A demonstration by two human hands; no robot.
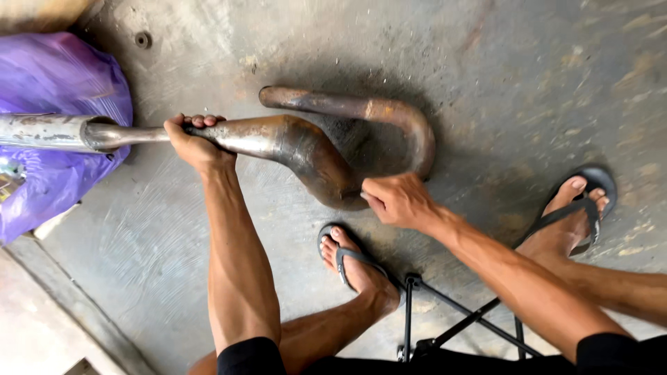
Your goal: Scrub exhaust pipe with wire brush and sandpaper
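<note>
Head view: a person's left hand (196, 141) grips the narrow neck of a rusty curved exhaust pipe (326, 149) lying on the concrete floor (528, 90), while the right hand (394, 200) clasps its bend. A purple plastic bag (59, 118) sits left of the pipe; sandalled feet just below.

Exhaust pipe (306, 149) runs off left edge; bend hidden behind right hand (399, 201).
</note>
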